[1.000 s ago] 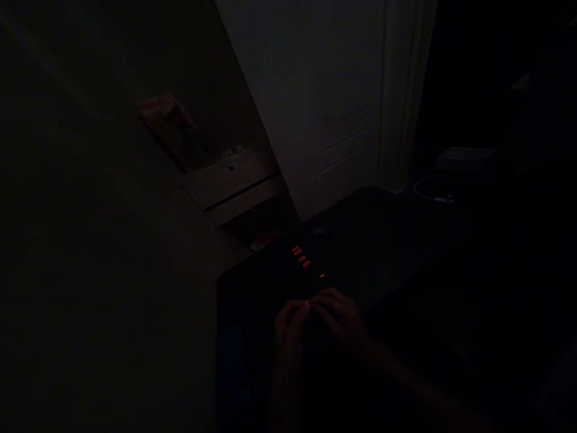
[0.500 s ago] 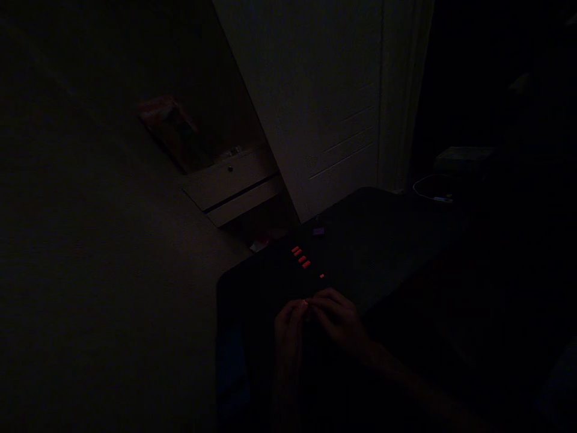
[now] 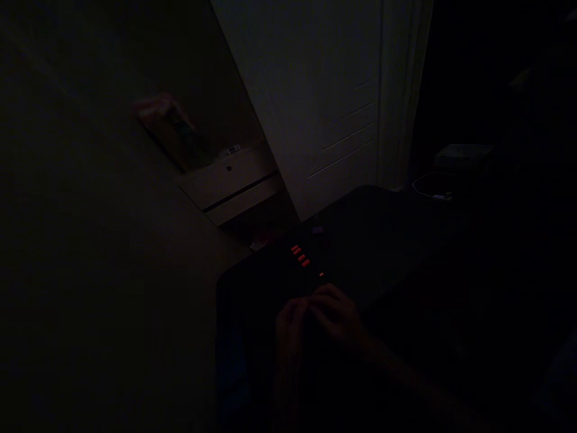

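Note:
The room is very dark. My left hand [image 3: 291, 322] and my right hand [image 3: 338, 316] meet fingertip to fingertip over a dark tabletop [image 3: 383, 240], fingers curled and pinched together. What lies between the fingers is hidden by the dark. Just beyond them, a short row of small orange pieces [image 3: 300, 257] lies on the table, with one more single orange piece [image 3: 321, 275] close to my right hand.
A pale door [image 3: 324, 102] stands behind the table. A light drawer unit [image 3: 234, 183] sits low at its left, with a pinkish box [image 3: 169, 126] beside it. A white cable [image 3: 430, 189] lies at the right. Carpet fills the left.
My right hand has shifted slightly up and over the left fingertips; the small orange glint between my fingers no longer shows. The view has barely drifted.

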Demonstrator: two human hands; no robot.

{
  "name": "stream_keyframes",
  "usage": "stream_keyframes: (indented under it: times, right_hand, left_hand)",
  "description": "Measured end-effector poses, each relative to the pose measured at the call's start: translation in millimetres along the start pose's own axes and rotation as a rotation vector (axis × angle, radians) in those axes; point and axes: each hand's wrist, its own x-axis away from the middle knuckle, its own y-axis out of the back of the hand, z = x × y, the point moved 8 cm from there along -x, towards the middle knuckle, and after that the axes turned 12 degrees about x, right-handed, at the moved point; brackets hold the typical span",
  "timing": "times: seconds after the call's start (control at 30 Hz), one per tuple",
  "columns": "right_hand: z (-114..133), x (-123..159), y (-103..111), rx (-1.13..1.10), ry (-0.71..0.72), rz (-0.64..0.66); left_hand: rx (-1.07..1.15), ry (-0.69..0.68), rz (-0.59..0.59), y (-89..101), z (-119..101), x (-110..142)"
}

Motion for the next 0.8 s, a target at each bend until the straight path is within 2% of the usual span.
stream_keyframes:
  times: [0.3,0.43,0.57,0.8]
  right_hand:
    - [-13,0,-3,-0.014,-0.083,-0.030]
    - [-13,0,-2,-0.002,-0.085,-0.037]
    - [-11,-2,-1,-0.038,-0.078,-0.041]
    - [-15,-7,-3,-0.092,-0.156,0.021]
  left_hand:
    - [-0.090,-0.091,-0.016,3.7,-4,1]
    - [-0.096,-0.153,-0.061,11.5,-3,-1]
    - [-0.157,-0.216,-0.047,12.9,-5,-2]
    - [-0.176,-0.234,-0.060,15.8,-6,-4]
